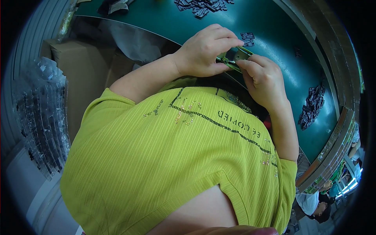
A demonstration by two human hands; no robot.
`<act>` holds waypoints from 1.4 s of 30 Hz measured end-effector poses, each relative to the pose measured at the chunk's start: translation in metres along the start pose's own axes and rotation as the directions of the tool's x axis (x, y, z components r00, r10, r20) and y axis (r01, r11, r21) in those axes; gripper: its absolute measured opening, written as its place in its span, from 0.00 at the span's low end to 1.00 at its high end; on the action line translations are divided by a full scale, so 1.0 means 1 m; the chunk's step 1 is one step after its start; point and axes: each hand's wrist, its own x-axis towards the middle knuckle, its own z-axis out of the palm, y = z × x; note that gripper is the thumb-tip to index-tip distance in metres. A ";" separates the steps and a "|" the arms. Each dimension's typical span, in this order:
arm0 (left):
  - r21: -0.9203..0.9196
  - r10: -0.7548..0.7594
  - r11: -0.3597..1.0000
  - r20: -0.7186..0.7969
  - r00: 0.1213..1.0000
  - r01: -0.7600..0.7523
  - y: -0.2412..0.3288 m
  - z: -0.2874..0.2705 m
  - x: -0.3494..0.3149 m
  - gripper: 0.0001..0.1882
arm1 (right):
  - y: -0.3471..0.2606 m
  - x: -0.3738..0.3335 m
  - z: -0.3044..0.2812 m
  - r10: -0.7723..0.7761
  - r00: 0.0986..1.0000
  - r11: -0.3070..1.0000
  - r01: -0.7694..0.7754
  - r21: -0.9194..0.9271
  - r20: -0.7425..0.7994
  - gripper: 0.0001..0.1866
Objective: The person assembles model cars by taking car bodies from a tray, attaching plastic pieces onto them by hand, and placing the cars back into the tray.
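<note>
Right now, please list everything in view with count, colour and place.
held part: one, partly green, between hands
small pieces: many, dark, in groups on table
table: one, green, upper right
carton: one, brown, left
plastic bag: one, pale, by carton
plastic sheet: one, clear with black, far left
other people: at least one, white top, lower right
lights: some, white, lower right
shirt: one, yellow-green, centre
left hand: one, fingers on held part
right hand: one, fingers on held part

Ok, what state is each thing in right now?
Green-edged piece: held from both sides
Left grip: closed on it
Right grip: pinching it
Far black pile: loose, heaped
Right-side black pile: loose, jumbled
Small black pieces: lying flat
Clear plastic film: crumpled
Cardboard box: open or shut, cannot tell
</note>
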 end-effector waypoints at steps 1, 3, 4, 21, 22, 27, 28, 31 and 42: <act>0.000 0.006 1.000 -0.002 1.000 -0.006 0.000 0.000 0.000 0.34 | 0.000 0.000 0.001 0.001 1.000 1.000 -0.001 0.000 0.000 0.10; 0.000 0.007 1.000 0.003 1.000 -0.007 0.001 0.000 0.000 0.34 | -0.001 0.000 0.002 -0.005 1.000 1.000 0.005 -0.018 0.007 0.11; 0.001 0.008 1.000 0.007 1.000 -0.008 0.001 0.000 0.000 0.34 | -0.001 0.000 0.003 -0.005 1.000 1.000 0.005 -0.018 0.007 0.11; 0.056 -0.031 0.998 0.079 0.996 0.027 0.012 0.000 0.002 0.08 | -0.002 0.002 -0.007 0.280 0.945 0.859 -0.326 0.395 0.170 0.07; 0.050 -0.036 0.998 0.072 0.997 0.033 0.013 0.000 0.002 0.07 | -0.001 0.001 -0.007 0.280 0.945 0.858 -0.326 0.396 0.170 0.07; 0.124 -0.054 0.991 0.110 0.992 0.041 0.022 0.001 0.009 0.04 | 0.004 -0.002 0.008 -0.034 0.998 0.997 0.038 -0.072 0.046 0.08; 0.169 -0.033 0.986 0.121 0.992 0.012 0.024 0.002 0.011 0.04 | 0.003 -0.002 0.009 -0.075 0.997 0.993 0.077 -0.089 0.027 0.08; 0.108 -0.016 0.994 0.121 0.993 0.002 0.021 0.005 0.013 0.03 | 0.009 -0.008 0.014 -0.015 1.000 1.000 0.015 0.002 -0.013 0.08; 0.063 -0.030 0.998 0.139 0.990 0.021 0.022 0.008 0.013 0.04 | 0.000 -0.009 0.008 0.001 1.000 1.000 -0.001 -0.023 0.001 0.07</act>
